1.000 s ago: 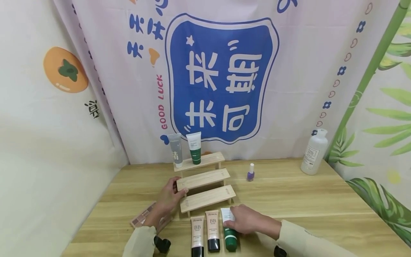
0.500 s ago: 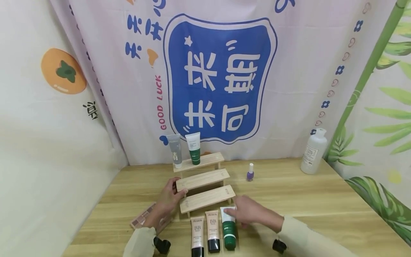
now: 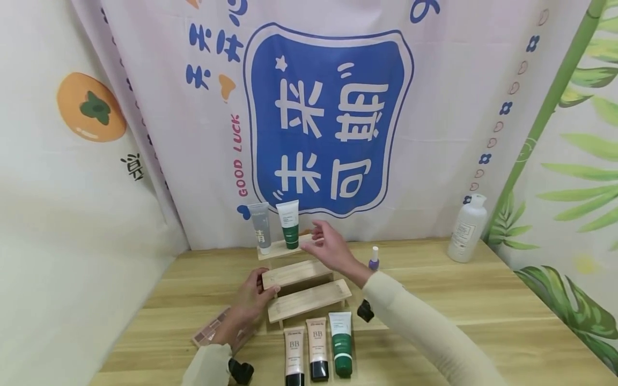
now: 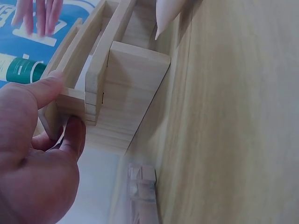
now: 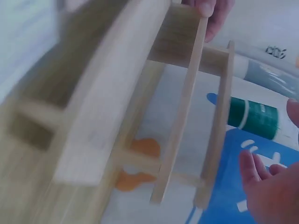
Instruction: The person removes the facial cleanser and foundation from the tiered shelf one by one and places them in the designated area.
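A three-tier wooden stand point(image 3: 309, 301) rises in the middle of the table. My left hand point(image 3: 251, 297) pinches the left end of its middle shelf, thumb on top and fingers beneath. On the top shelf, a grey tube point(image 3: 261, 228) and a white-and-green tube point(image 3: 288, 225) stand upright on their caps. My right hand point(image 3: 333, 251) hovers by the top shelf's right part, fingers loosely bent and holding nothing, just right of the white-and-green tube. In the right wrist view a gap shows between that hand and the green part of the tube point(image 5: 254, 117).
In front of the stand lie two BB cream tubes point(image 3: 294, 351) and another white-and-green tube point(image 3: 341, 343). A makeup palette point(image 3: 211, 328) lies partly under my left forearm. A purple nail polish bottle point(image 3: 374, 261) stands right of the stand, a white bottle point(image 3: 467, 229) farther right by the curtain.
My right hand has let go of the front white-and-green tube, left lying beside the BB creams, and moved up and back to the top shelf. My left hand keeps its hold.
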`<state>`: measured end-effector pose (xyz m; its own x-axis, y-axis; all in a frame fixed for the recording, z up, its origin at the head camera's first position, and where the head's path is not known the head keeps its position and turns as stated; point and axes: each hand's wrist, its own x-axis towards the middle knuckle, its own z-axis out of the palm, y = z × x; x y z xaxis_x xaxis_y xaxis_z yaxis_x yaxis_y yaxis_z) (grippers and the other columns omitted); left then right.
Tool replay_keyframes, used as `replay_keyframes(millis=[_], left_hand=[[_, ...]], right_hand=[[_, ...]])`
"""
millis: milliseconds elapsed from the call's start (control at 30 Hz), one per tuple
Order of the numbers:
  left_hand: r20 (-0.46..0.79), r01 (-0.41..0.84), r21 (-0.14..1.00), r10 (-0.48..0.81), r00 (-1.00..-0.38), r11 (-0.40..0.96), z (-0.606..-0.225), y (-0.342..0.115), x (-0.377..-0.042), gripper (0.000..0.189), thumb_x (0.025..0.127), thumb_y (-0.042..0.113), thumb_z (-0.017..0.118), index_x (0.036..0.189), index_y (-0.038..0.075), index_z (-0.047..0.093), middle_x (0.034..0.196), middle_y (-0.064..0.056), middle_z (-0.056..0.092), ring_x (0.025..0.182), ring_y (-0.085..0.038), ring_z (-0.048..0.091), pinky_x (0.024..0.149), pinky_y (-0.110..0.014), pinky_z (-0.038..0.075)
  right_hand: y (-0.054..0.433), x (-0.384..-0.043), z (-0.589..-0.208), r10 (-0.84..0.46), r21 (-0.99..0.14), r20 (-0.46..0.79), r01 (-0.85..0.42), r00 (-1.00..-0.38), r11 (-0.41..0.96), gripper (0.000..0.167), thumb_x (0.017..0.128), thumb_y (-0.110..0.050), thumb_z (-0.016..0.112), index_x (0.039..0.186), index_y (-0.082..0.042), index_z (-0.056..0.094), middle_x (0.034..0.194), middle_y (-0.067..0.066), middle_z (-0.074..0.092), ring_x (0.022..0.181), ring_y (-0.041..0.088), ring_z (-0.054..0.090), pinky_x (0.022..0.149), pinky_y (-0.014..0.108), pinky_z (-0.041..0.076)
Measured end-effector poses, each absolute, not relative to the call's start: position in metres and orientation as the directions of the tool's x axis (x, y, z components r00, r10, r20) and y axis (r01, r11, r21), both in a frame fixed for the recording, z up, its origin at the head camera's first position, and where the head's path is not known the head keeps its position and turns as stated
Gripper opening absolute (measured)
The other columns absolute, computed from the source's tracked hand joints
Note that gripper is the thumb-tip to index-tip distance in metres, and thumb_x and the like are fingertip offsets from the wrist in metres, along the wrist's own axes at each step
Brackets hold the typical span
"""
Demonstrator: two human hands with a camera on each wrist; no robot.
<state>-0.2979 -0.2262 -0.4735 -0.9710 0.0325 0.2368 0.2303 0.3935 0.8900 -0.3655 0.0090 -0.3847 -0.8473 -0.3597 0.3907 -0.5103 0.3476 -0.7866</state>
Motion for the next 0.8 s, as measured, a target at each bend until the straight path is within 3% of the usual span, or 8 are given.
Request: replay_keyframes(millis=[200, 567, 800], left_hand=[[0.232, 0.232, 0.894, 0.048, -0.972, 0.383, -0.476, -0.226, -0.298, 0.052, 0.093, 0.009, 0.068, 0.135, -0.002, 0.041, 0.126, -0.024, 0.056, 0.112, -0.034, 0.060, 0.079, -0.028, 0.055], [0.226, 0.225, 0.901, 0.040, -0.973, 0.370, -0.469, -0.227, -0.298, 0.053, 0.093, 0.008, 0.067, 0.137, -0.003, 0.039, 0.129, -0.027, 0.053, 0.117, -0.037, 0.057, 0.081, -0.029, 0.055], [0.234, 0.231, 0.898, 0.037, -0.971, 0.373, -0.472, -0.227, -0.299, 0.051, 0.092, 0.004, 0.067, 0.135, -0.005, 0.040, 0.127, -0.027, 0.053, 0.114, -0.037, 0.058, 0.079, -0.027, 0.055]], right_hand=[[-0.021, -0.384, -0.382, -0.305, -0.812, 0.344, -0.444, -0.888, 0.378, 0.077, 0.086, -0.036, 0.076, 0.147, -0.009, 0.037, 0.137, 0.013, 0.054, 0.124, 0.030, 0.053, 0.101, 0.045, 0.046], [-0.043, -0.387, -0.370, -0.292, -0.798, 0.347, -0.444, -0.891, 0.408, 0.055, 0.089, -0.024, 0.075, 0.132, -0.007, 0.046, 0.119, 0.008, 0.059, 0.100, 0.020, 0.057, 0.086, 0.038, 0.051], [-0.038, -0.385, -0.375, -0.284, -0.780, 0.372, -0.463, -0.884, 0.421, 0.045, 0.092, -0.022, 0.070, 0.128, -0.006, 0.049, 0.117, 0.009, 0.062, 0.100, 0.020, 0.060, 0.085, 0.037, 0.053]])
